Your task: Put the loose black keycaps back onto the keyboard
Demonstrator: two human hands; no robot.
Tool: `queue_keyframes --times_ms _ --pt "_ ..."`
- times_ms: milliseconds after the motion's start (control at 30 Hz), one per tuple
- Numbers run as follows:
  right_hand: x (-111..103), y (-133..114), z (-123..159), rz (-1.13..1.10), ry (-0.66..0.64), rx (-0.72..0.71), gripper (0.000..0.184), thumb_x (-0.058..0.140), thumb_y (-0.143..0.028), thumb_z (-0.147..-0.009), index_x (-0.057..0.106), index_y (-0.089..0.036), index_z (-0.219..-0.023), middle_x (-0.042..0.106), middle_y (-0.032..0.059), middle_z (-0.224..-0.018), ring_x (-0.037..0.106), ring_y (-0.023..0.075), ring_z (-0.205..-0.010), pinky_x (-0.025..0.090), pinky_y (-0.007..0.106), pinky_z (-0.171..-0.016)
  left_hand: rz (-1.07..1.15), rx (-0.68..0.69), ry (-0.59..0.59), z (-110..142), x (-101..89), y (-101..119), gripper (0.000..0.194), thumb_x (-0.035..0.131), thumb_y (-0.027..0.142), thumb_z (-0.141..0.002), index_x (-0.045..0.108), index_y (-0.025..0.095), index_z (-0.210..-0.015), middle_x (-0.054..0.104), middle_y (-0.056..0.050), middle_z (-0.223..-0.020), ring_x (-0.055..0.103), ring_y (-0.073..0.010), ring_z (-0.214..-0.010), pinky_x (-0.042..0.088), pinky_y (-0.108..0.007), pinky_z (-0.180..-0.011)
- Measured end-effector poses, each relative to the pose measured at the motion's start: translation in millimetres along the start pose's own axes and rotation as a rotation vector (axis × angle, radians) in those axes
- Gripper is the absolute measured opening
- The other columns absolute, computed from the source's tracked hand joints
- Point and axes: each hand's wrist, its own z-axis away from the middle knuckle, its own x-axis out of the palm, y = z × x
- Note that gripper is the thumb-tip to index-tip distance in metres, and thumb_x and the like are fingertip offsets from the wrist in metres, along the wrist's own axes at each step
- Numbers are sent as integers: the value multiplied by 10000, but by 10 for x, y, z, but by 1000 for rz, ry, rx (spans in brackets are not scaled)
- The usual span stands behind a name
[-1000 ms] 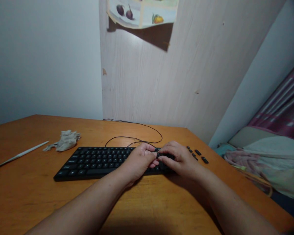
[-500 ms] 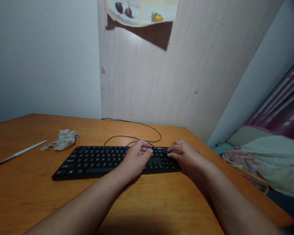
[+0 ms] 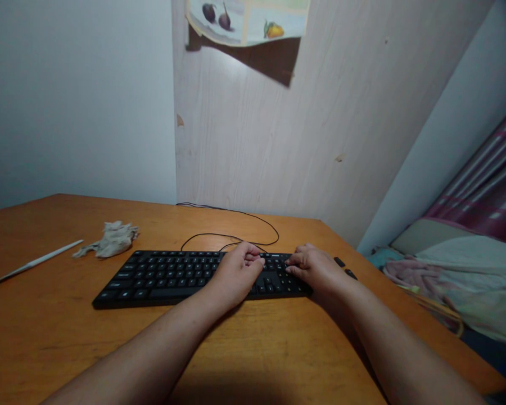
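A black keyboard [image 3: 172, 278] lies on the wooden desk, its number pad at the right end. My left hand [image 3: 236, 273] rests over the keyboard right of its middle, fingers curled in and thumb close to them. Whatever those fingers hold, if anything, is hidden. My right hand [image 3: 314, 267] is at the number pad, thumb and fingertips drawn together down at the keys; what lies between them is too small to make out. Just right of this hand, a small black piece like a keycap [image 3: 339, 261] and a second such piece [image 3: 351, 274] lie on the desk.
A crumpled greyish cloth [image 3: 116, 241] lies behind the keyboard's left end. A thin white-tipped brush-like stick [image 3: 46, 257] is at the far left. A black cable [image 3: 253, 215] loops behind the keyboard towards the wall. Bedding [image 3: 459, 275] is beyond the desk's right edge.
My right hand has shifted slightly left and down over the number pad, and the two small black pieces beside it now show. My left hand stays in nearly the same pose.
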Motion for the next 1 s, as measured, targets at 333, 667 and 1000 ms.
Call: queue_keyframes --times_ms 333,667,1000 --pt "-81 -261 25 243 -46 31 210 568 -276 -934 763 -215 -888 691 86 -846 577 228 -847 381 299 -674 -27 21 2 6 -9 6 116 644 237 -804 622 174 -899 651 -54 -874 615 -183 -829 498 -322 -795" --pt "6 -582 71 446 -127 153 282 472 -182 -949 715 -141 -1086 718 174 -802 698 289 -754 470 343 -634 -75 44 -16 17 -23 10 60 636 197 -793 636 183 -852 657 -32 -842 616 -179 -805 476 -297 -754" --pt "26 -705 77 444 -139 177 331 481 -183 -934 670 -85 -1188 740 221 -881 713 276 -831 519 332 -695 -134 30 -42 32 -21 44 62 627 229 -807 647 187 -847 666 -33 -840 609 -182 -796 463 -297 -740"
